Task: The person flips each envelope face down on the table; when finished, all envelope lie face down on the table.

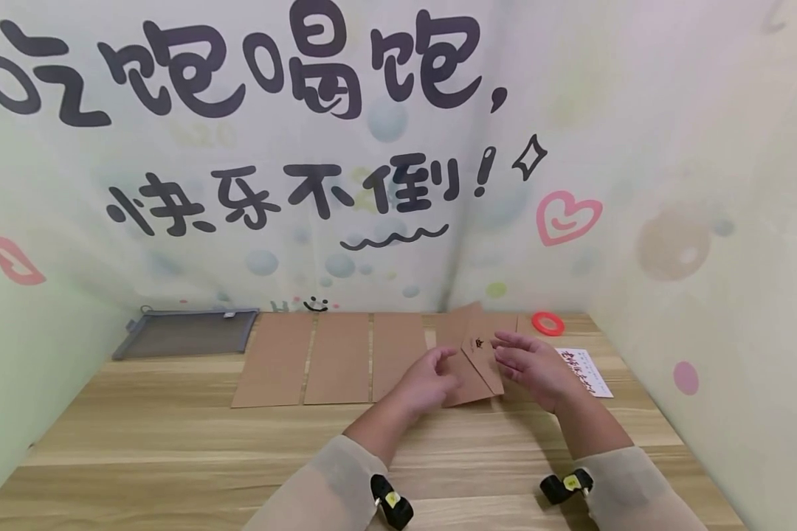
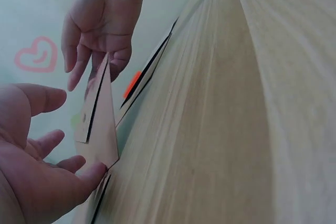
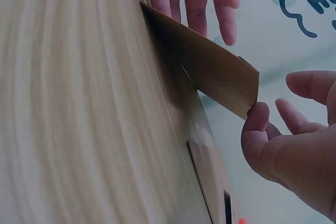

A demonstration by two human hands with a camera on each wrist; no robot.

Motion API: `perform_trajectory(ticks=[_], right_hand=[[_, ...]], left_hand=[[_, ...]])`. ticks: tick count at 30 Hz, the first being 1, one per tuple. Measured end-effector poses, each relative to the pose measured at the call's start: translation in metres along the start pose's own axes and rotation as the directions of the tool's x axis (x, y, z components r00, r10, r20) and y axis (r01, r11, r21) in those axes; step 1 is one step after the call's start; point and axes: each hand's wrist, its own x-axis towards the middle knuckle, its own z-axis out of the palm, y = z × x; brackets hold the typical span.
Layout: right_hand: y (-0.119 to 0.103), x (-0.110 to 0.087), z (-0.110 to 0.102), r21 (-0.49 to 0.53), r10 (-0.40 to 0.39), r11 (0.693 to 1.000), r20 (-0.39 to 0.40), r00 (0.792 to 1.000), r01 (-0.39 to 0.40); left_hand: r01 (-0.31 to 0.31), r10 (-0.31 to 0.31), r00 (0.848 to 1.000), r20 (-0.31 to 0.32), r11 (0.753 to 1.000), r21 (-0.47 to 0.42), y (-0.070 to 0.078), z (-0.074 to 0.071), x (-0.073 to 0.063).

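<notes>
A brown paper envelope with a small crown printed on its flap [image 1: 480, 358] is tilted up from the table, its right side raised. My right hand [image 1: 534, 369] pinches its edge between thumb and fingers, clearest in the right wrist view, where the plain back of the envelope [image 3: 210, 59] shows. Beside the envelope's left part is my left hand [image 1: 426, 380], its fingers loosely bent and spread. In the left wrist view, the left hand [image 2: 47, 166] has its fingertips right at the envelope's lower end, gripping nothing.
Several brown paper pieces [image 1: 337, 358] lie flat in a row to the left. A grey zip pouch [image 1: 192, 335] lies at the back left. At the right are a red ring [image 1: 538, 324] and a white card with writing [image 1: 591, 376]. A printed curtain [image 1: 385, 280] hangs behind the table.
</notes>
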Motion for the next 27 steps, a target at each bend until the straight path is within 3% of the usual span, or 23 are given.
perform_trajectory(ticks=[11,19,27], right_hand=[[-0.005,-0.005,0.017,0.079,-0.067,0.995,0.097,0.993,0.059],[-0.007,-0.008,0.023,0.11,-0.076,0.992,0.128,0.989,0.062],[-0.009,-0.01,0.029,0.118,-0.082,0.991,0.139,0.987,0.065]], left_hand=[[-0.046,0.048,0.995,0.083,0.999,-0.023,0.006,0.004,-0.002],[-0.062,0.071,0.994,0.087,0.993,-0.098,0.014,0.008,-0.006],[-0.081,0.092,0.991,0.093,0.99,-0.111,0.019,0.016,-0.01]])
